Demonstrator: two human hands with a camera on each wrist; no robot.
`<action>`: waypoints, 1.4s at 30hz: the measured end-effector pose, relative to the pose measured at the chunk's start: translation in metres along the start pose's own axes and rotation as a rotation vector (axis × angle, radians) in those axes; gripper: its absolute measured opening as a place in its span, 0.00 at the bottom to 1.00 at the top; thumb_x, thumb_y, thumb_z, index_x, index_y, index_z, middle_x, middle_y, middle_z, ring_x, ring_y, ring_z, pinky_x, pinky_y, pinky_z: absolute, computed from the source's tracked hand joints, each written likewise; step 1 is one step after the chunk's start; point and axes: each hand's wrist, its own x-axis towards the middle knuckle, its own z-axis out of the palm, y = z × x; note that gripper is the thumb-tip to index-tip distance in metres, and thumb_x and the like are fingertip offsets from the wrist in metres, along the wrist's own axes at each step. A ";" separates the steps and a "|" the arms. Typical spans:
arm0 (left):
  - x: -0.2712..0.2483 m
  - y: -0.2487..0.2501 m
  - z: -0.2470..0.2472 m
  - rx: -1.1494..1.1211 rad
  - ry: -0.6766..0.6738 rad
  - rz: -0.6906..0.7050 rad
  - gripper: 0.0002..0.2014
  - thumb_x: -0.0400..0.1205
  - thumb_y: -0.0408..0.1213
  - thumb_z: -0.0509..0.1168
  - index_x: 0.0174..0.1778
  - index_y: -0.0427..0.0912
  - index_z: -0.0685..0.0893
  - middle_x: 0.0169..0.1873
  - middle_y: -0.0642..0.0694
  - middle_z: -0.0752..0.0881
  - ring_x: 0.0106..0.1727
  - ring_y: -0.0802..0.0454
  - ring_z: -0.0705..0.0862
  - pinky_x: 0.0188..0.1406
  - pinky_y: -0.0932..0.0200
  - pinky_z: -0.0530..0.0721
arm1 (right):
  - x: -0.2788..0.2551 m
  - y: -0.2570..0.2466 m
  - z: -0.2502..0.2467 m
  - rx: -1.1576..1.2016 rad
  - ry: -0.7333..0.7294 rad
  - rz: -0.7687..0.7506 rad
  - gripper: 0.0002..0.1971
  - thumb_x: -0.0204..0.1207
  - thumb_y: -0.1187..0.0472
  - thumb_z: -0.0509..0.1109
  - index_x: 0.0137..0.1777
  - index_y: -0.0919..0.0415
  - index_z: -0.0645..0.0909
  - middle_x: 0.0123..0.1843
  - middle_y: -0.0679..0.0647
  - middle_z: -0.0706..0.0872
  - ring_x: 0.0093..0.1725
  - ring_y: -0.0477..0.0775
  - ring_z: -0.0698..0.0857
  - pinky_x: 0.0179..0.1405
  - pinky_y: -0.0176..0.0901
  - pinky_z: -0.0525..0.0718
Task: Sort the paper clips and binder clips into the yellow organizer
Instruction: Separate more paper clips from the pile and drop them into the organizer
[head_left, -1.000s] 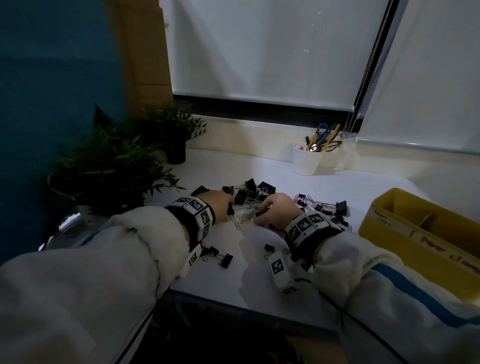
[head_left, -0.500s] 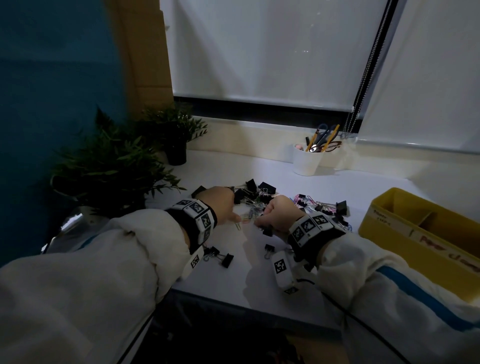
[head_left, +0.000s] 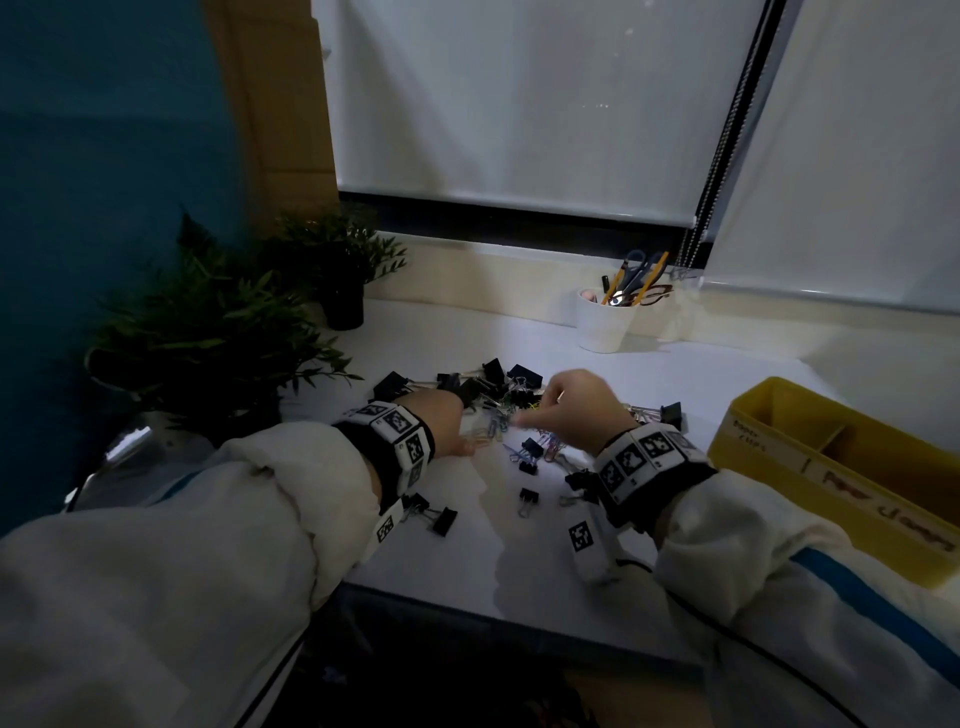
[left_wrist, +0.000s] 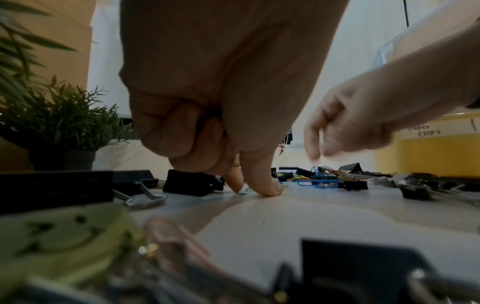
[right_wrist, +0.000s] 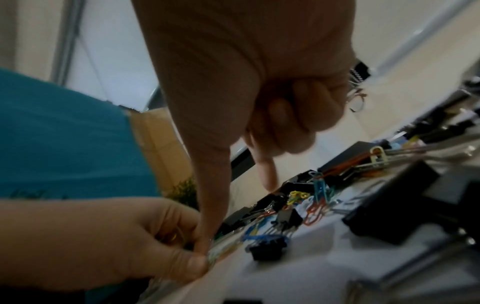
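Binder clips (head_left: 435, 517) are scattered just behind the left hand (head_left: 441, 423), whose fingertips are pressed on paper clips (head_left: 491, 428). The right hand (head_left: 576, 410), fingers curled, pinches nothing visible. Beyond it, the organizer (head_left: 779, 467) appears unfilled; nearly all sorting remains.
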 end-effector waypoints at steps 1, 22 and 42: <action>0.000 0.000 0.000 0.000 0.005 -0.002 0.22 0.78 0.57 0.70 0.51 0.39 0.84 0.46 0.42 0.87 0.46 0.45 0.86 0.37 0.58 0.79 | -0.001 -0.005 0.003 -0.111 -0.132 -0.024 0.29 0.59 0.38 0.83 0.30 0.59 0.69 0.30 0.54 0.79 0.29 0.50 0.75 0.29 0.50 0.84; -0.014 0.031 -0.006 -0.082 0.132 0.261 0.10 0.77 0.45 0.72 0.53 0.49 0.88 0.46 0.49 0.86 0.50 0.46 0.85 0.40 0.59 0.76 | 0.011 -0.014 0.035 -0.124 -0.204 0.072 0.23 0.69 0.66 0.72 0.23 0.60 0.61 0.23 0.55 0.65 0.24 0.50 0.62 0.23 0.41 0.61; -0.015 0.015 -0.006 -0.147 0.198 0.236 0.09 0.69 0.44 0.78 0.40 0.56 0.84 0.38 0.60 0.78 0.44 0.54 0.82 0.36 0.61 0.76 | 0.012 0.005 -0.003 -0.156 -0.066 0.053 0.11 0.71 0.70 0.68 0.49 0.61 0.89 0.49 0.51 0.88 0.41 0.51 0.84 0.40 0.41 0.83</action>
